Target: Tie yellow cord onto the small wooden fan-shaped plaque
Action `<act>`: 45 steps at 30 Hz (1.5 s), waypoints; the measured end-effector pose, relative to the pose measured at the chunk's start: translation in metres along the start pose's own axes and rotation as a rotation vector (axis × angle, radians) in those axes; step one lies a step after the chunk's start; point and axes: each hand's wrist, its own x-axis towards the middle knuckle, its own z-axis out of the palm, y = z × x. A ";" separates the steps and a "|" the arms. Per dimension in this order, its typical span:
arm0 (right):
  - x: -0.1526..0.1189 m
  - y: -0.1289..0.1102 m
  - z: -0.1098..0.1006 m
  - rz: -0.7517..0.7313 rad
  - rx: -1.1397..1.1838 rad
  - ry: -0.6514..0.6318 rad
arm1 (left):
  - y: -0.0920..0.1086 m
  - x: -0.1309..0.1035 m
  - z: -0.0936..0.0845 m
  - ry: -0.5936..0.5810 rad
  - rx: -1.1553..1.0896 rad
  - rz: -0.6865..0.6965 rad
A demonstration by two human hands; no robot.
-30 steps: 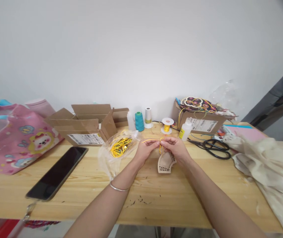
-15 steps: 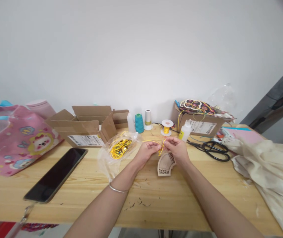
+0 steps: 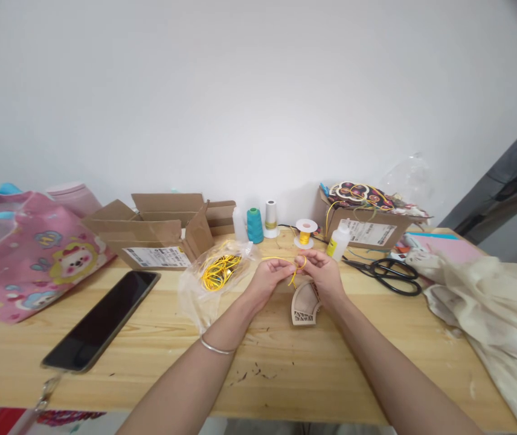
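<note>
Both hands meet above the middle of the table, pinching a thin yellow cord (image 3: 292, 279). My left hand (image 3: 270, 279) grips it between thumb and forefinger, and a length runs out behind those fingers to the left. My right hand (image 3: 324, 273) pinches a small loop of the same cord close by. Below the fingers hangs or rests a fan-shaped wooden piece (image 3: 306, 302) with a cut-out lattice pattern; the cord reaches its upper edge. Whether it touches the table I cannot tell. Left of my hands, a clear plastic bag (image 3: 197, 299) holds a bundle of yellow cord (image 3: 220, 272).
Black scissors (image 3: 392, 275), a small bottle (image 3: 339, 241) and a yellow spool (image 3: 305, 234) lie beyond my right hand. A teal thread cone (image 3: 254, 226) stands at the back. A phone (image 3: 102, 320), open carton (image 3: 159, 241) and pink bag (image 3: 36, 254) are left; beige cloth (image 3: 489, 308) lies right.
The cord between my fingertips now forms a small loop at my right hand. The wooden piece has shifted slightly right and down and has tilted.
</note>
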 end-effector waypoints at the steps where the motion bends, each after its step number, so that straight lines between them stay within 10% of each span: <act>1: 0.001 0.001 -0.001 -0.025 -0.013 0.016 | 0.000 0.000 0.000 0.021 -0.042 -0.002; 7: 0.001 0.003 -0.002 -0.326 -0.418 0.027 | 0.006 0.001 0.000 0.112 -0.323 -0.025; 11: -0.005 0.004 0.004 -0.540 -0.674 -0.177 | 0.005 0.000 0.000 0.116 -0.278 0.024; 16: -0.008 0.005 0.003 -0.590 -0.762 -0.125 | 0.003 -0.001 0.001 0.114 -0.162 0.060; 37: -0.001 0.001 -0.001 -0.366 -0.501 -0.042 | 0.003 0.000 0.003 0.139 -0.084 0.048; 45: 0.003 -0.001 -0.005 -0.062 -0.297 -0.001 | 0.003 -0.002 0.003 0.070 -0.109 0.007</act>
